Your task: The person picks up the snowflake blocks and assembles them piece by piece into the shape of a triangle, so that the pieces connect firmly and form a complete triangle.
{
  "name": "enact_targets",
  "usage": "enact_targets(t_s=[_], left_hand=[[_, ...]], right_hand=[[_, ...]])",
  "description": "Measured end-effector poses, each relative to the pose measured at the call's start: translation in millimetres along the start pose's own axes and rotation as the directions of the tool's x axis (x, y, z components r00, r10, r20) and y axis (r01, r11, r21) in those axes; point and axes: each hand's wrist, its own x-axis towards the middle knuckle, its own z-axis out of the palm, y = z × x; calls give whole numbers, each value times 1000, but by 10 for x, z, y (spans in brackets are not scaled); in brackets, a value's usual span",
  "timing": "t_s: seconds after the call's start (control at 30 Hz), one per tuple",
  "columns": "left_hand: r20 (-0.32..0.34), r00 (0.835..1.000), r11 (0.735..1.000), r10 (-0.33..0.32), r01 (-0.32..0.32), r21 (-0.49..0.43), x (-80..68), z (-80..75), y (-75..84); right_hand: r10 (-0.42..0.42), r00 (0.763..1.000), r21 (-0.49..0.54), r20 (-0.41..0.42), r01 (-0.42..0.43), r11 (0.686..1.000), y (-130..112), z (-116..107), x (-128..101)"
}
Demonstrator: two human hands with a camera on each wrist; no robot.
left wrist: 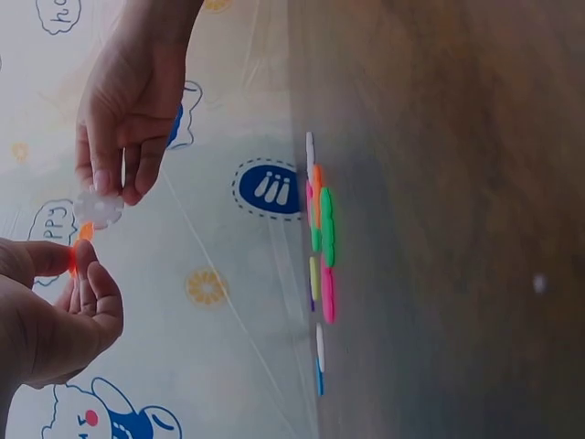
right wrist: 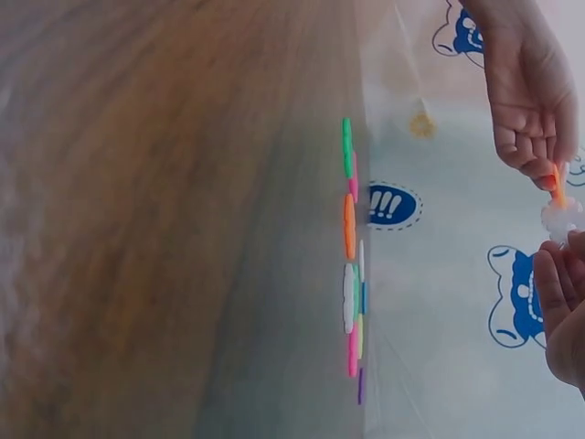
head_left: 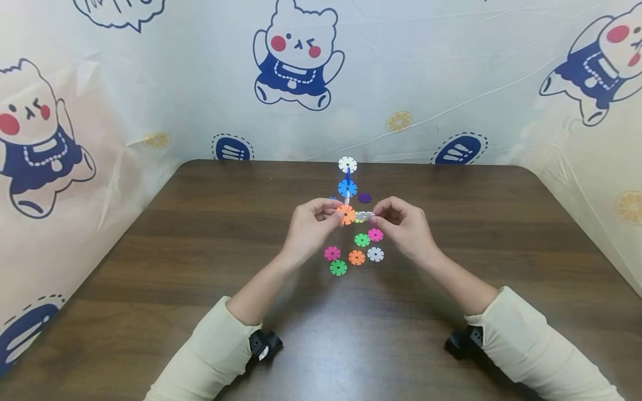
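Snowflake discs joined into a small upright chain are held above the middle of the brown table, with a cartoon-printed plastic sheet hung behind and to the sides. From top to bottom the chain shows a white disc, a blue disc and an orange disc, linked by discs set edge-on between them. The left hand pinches the orange disc at the bottom of the chain, its grip closed on the disc's rim. The right hand pinches a loose white disc between thumb and fingertips and holds it flat against the orange disc's right edge; the wrist views show the two discs touching or nearly so, and I cannot tell whether a slot has caught. By my judgement the build is partly done: several discs are already linked and this one is just being joined. On the table below the hands lie loose pieces: a pink disc, a green disc, another white disc, an orange one, a second pink disc and a second green disc, with a purple disc farther back.
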Motion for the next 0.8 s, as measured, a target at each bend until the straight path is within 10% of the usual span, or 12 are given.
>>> enact_targets(t_s=[0.8], left_hand=[[41,996,991,-82,86,-107,14,5,-12]], right_hand=[[-107,994,-16,39,107,994,-255,60,-23]])
